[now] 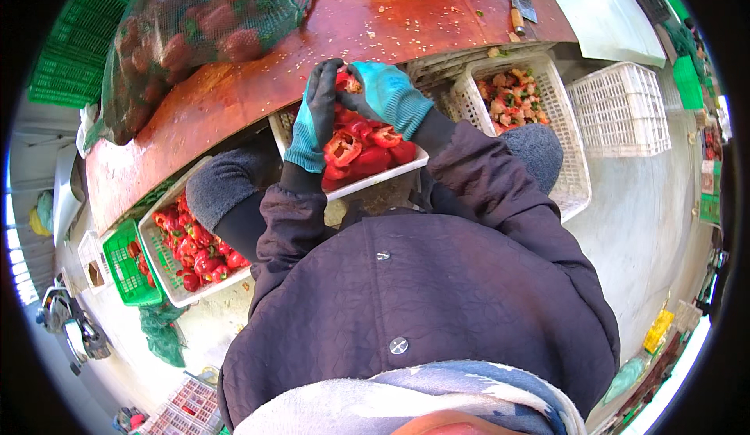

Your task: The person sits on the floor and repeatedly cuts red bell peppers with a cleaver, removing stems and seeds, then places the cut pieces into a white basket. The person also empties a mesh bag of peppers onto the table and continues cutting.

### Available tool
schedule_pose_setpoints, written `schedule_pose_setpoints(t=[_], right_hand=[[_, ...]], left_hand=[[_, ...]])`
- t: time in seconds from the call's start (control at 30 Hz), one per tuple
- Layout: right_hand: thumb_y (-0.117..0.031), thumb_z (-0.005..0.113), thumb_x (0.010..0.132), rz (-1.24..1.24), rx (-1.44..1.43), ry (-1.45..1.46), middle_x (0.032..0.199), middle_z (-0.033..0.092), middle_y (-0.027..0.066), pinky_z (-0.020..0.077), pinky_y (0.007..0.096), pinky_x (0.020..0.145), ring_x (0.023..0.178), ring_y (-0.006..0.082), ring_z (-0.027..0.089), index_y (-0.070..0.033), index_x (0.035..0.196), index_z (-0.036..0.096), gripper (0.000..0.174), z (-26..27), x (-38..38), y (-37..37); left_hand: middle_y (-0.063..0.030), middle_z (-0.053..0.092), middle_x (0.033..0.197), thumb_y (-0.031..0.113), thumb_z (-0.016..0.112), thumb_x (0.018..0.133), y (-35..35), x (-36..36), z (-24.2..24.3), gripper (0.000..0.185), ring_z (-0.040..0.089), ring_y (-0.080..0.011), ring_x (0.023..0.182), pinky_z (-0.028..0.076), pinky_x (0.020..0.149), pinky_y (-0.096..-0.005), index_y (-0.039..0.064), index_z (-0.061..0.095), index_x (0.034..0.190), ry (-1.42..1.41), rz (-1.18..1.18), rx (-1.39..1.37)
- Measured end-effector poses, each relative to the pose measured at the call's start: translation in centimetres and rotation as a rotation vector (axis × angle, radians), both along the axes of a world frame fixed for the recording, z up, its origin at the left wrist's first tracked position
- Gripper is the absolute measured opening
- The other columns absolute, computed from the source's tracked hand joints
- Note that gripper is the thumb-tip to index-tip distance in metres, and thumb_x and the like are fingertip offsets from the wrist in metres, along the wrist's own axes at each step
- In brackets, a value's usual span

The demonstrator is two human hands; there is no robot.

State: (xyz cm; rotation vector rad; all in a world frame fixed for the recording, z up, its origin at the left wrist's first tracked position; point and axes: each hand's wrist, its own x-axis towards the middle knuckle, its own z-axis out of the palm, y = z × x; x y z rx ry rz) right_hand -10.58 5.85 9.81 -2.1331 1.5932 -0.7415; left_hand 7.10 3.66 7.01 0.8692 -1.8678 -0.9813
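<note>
My left hand (314,116) and my right hand (384,95), both in teal and dark-grey work gloves, are held close together at the table's near edge. Between them is a red bell pepper (350,83), opened so that its pale inside shows; both hands touch it, though the fingertips are partly hidden. Just beneath, a white plastic crate (384,175) holds opened red bell peppers (369,160). On the right, another white crate (571,168) contains pepper cores (512,98). Whole red peppers (199,247) fill a white crate (181,302) to the left.
A green mesh sack of peppers (205,31) lies on the reddish wooden table (363,19), strewn with seeds. A broad-bladed knife with a wooden handle (517,18) rests near the far right edge. Farther right stands a stack of white crates (621,110); a green crate (126,265) stands at the left.
</note>
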Motion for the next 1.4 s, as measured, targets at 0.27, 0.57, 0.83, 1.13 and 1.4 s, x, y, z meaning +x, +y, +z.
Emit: schedule_pose_setpoints(t=[0.27, 0.57, 0.83, 1.13, 1.4], right_hand=[[-0.030, 0.081, 0.079, -0.103, 0.375, -0.369, 0.100, 0.071, 0.0219, 0.0527, 0.0391, 0.080, 0.092, 0.0311, 0.069, 0.003, 0.110, 0.063, 0.048, -1.3, -3.7, -1.7], [-0.026, 0.086, 0.072, -0.078, 0.299, -0.180, 0.110, 0.070, 0.0199, 0.0534, 0.0369, 0.086, 0.100, 0.0258, 0.068, 0.004, 0.122, 0.060, 0.065, -0.5, -10.5, -1.5], [-0.006, 0.075, 0.082, 0.056, 0.314, -0.786, 0.097, 0.074, 0.0122, 0.0515, 0.0298, 0.091, 0.090, 0.0164, 0.070, 0.010, 0.104, 0.065, 0.029, 2.7, -20.5, 1.0], [-0.011, 0.073, 0.087, -0.029, 0.440, -1.249, 0.101, 0.071, 0.0052, 0.0505, 0.0278, 0.090, 0.095, 0.0147, 0.066, 0.002, 0.113, 0.065, 0.030, -1.0, -26.0, 2.6], [-0.015, 0.066, 0.095, 0.028, 0.044, -1.685, 0.114, 0.068, 0.0062, 0.0544, 0.0328, 0.091, 0.099, 0.0152, 0.065, -0.001, 0.129, 0.059, 0.038, -1.8, -32.4, 3.0]], left_hand=[[-0.0176, 0.051, 0.134, 0.004, 0.051, 0.095, 2.4, -1.6, -1.1, 0.048, 0.052, -0.0301, 0.126, 0.049, 0.101, -0.0420, 0.004, 0.046, 0.143, 0.187, -0.183, 0.462], [-0.0040, 0.060, 0.101, 0.045, 0.060, 0.097, 0.4, -8.5, 0.9, 0.048, 0.057, -0.0163, 0.087, 0.050, 0.067, -0.0281, 0.005, 0.057, 0.124, 0.182, -0.153, 0.562], [-0.0050, 0.064, 0.111, 0.034, 0.054, 0.101, -1.7, -16.7, 4.1, 0.041, 0.060, -0.0162, 0.104, 0.048, 0.094, -0.0313, 0.002, 0.058, 0.127, 0.302, -0.564, 0.501], [-0.0119, 0.058, 0.133, 0.025, 0.054, 0.103, -2.7, -22.3, -1.5, 0.041, 0.063, -0.0249, 0.113, 0.056, 0.092, -0.0338, 0.004, 0.049, 0.137, 0.587, -0.625, 1.134], [-0.0166, 0.056, 0.136, 0.028, 0.055, 0.101, -2.3, -25.5, -2.8, 0.048, 0.058, -0.0373, 0.123, 0.054, 0.097, -0.0500, 0.011, 0.042, 0.144, 1.232, -0.807, 1.237]])
